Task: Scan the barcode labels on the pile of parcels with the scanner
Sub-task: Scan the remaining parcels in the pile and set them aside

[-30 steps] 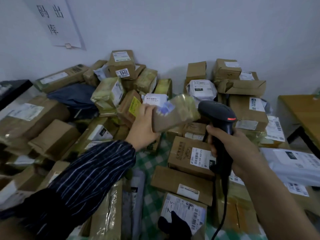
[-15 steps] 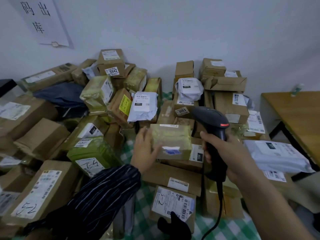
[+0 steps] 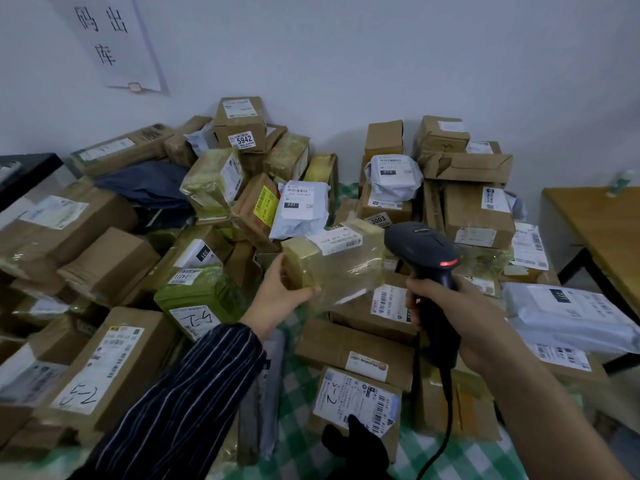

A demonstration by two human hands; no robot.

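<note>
1. The parcel [image 3: 332, 268], wrapped in glossy tape, was held up at the centre of the frame, above the pile [image 3: 114, 358]. Its white label [image 3: 341, 241] lay on the top face.
2. The left hand [image 3: 277, 296] gripped the parcel's left end, fingers curled round it. The right end hung unsupported.
3. The scanner [image 3: 424, 252] stood just right of the parcel with a red light lit on its head. The right hand [image 3: 460, 323] had its fingers wrapped round the handle.
4. The read could fail:
   - The tape threw glare.
   - The label faced upward, while the scanner's head sat beside the parcel rather than over it.
5. Held by one end only, the parcel could slip or twist out of the grip and drop back among the unscanned ones.
6. The cable [image 3: 449, 407] trailed down over boxes at the lower centre and could snag on a corner.
7. Several things were hidden or hard to make out:
   - The scanner's window faced away, so its aim could not be told.
   - The trigger finger was hidden.
   - The label's print was blurred.
   - A dark shape [image 3: 353, 445] at the bottom edge could not be made out.
</note>
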